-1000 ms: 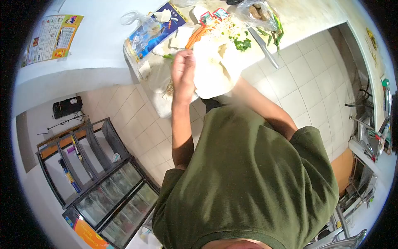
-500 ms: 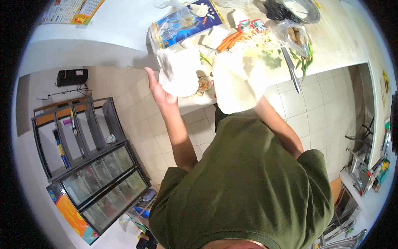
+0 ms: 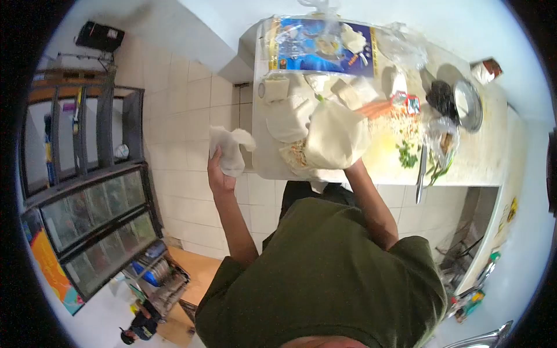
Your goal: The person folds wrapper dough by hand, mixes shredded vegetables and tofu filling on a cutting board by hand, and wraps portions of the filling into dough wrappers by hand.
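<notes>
Past the left end of the table, over the floor, my left hand (image 3: 223,178) is closed on a thin white pastry wrapper (image 3: 228,152), which hangs crumpled with one edge curling right. My right hand (image 3: 356,169) grips the lower right edge of a larger pale round wrapper (image 3: 333,136), held above the table; most of its fingers are hidden beneath. Another white wrapper (image 3: 284,124) lies flat to its left. Near it, a shredded vegetable filling (image 3: 297,155) with orange bits shows partly from under the raised wrapper.
A blue printed sheet (image 3: 325,49) lies at the table's back. Carrots (image 3: 376,110), shredded vegetables (image 3: 400,129) and chopped greens (image 3: 409,155) sit right of my hands. A knife (image 3: 421,177) juts over the front edge. Behind are a metal bowl (image 3: 469,104) and a black plastic bag (image 3: 442,100).
My view has swung left, so the table sits further right. My left hand, earlier open behind a wrapper, now grasps one off the table's side. The right hand still has its wrapper.
</notes>
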`<control>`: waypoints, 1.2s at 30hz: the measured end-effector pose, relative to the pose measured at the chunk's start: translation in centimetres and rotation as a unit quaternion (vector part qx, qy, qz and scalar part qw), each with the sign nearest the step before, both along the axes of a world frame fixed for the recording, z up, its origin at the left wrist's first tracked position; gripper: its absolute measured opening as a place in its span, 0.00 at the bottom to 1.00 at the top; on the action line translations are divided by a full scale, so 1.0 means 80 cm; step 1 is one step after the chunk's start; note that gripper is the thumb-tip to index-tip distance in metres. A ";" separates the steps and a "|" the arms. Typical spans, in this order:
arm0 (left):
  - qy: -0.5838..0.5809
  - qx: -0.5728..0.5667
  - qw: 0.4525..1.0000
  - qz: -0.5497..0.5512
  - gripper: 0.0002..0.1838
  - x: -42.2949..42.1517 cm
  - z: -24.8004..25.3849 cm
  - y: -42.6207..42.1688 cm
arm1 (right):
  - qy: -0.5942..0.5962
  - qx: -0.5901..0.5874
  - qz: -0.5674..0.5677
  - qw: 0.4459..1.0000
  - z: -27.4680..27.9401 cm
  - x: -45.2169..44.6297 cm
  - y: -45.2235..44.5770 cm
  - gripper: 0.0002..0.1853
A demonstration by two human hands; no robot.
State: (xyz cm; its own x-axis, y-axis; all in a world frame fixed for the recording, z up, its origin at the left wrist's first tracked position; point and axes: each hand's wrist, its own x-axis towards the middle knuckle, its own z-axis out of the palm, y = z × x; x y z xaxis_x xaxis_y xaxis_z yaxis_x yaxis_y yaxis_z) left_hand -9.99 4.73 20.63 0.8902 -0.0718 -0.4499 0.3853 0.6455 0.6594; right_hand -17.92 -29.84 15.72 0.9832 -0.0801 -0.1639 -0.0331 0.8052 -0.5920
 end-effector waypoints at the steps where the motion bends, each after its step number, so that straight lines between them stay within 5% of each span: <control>1: 0.001 -0.009 1.000 0.007 0.24 0.004 -0.007 0.010 | 0.002 0.011 0.002 1.000 0.005 0.037 0.004 0.27; 10: 0.073 -0.027 0.997 -0.016 0.24 0.049 -0.013 0.029 | -0.192 0.292 0.037 0.936 0.038 0.313 -0.045 0.38; 12: 0.077 -0.038 0.996 -0.034 0.24 0.055 -0.022 0.026 | -0.164 0.312 0.024 0.935 -0.006 0.308 -0.027 0.49; 13: 0.075 -0.045 0.995 -0.043 0.24 0.061 -0.028 0.022 | 0.098 0.220 -0.073 0.968 -0.015 0.267 -0.005 0.53; 14: 0.080 -0.053 0.994 -0.054 0.24 0.066 -0.029 0.015 | 0.156 0.182 -0.043 0.970 -0.040 0.228 0.003 0.61; 18: 0.108 -0.023 0.990 -0.090 0.24 0.073 -0.033 -0.015 | 0.270 0.191 -0.086 0.940 -0.098 0.078 0.019 0.46; 21: 0.101 -0.038 0.985 -0.136 0.25 0.082 -0.048 -0.033 | 0.348 0.082 -0.085 0.930 -0.107 0.015 0.018 0.41; 25: 0.124 -0.096 0.969 -0.191 0.25 0.077 -0.050 -0.072 | 0.295 -0.074 0.046 0.951 -0.091 -0.013 0.033 0.38; 27: 0.112 -0.151 0.956 -0.226 0.25 0.065 -0.044 -0.100 | 0.295 -0.067 0.120 0.945 -0.069 0.000 0.053 0.48; 30: 0.118 -0.217 0.932 -0.264 0.26 0.043 -0.028 -0.136 | 0.169 0.162 0.114 0.966 -0.057 0.006 0.076 0.57; 33: 0.111 -0.197 0.929 -0.293 0.27 0.029 -0.031 -0.153 | 0.170 0.129 -0.054 0.975 -0.002 0.013 0.087 0.54; 36: 0.076 -0.137 0.928 -0.338 0.26 0.030 -0.051 -0.157 | 0.238 0.044 -0.036 0.970 -0.053 -0.021 0.043 0.37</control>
State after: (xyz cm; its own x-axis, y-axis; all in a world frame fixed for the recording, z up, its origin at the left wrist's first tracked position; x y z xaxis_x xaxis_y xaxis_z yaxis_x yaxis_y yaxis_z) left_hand -7.56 -7.81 16.56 0.5282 -0.7210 -0.4485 0.8382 0.3582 0.4112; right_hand -19.63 -26.43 11.48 0.7876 -0.1103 -0.6062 -0.2280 0.8619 -0.4530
